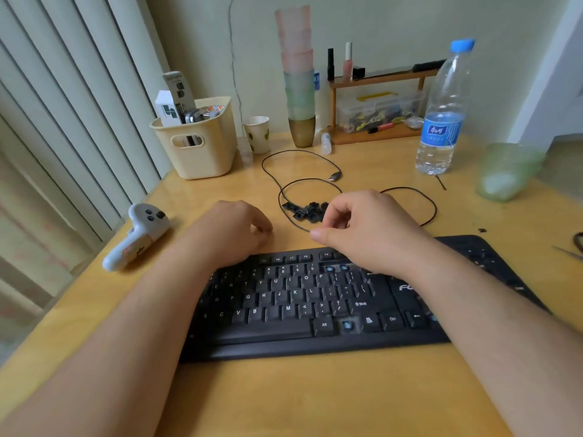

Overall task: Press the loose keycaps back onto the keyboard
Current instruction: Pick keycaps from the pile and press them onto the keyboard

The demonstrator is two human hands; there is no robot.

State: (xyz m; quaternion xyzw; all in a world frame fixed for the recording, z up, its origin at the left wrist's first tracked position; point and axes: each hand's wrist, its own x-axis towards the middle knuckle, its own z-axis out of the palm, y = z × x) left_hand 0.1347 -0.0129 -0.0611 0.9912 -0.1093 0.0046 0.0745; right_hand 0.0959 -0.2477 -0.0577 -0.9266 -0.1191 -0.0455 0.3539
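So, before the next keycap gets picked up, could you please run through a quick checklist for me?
1. Loose keycaps within reach, piled beyond the keyboard: ok.
2. Empty switch visible beside Alt: ok.
3. Right hand at the pile, whether it holds a cap: cannot tell.
4. Left hand resting at the keyboard's top edge, holding nothing visible: ok.
5. Cable looped around the pile, could snag: not ok.

Left hand (233, 230) loosely curled; right hand (356, 228) fingers curled.
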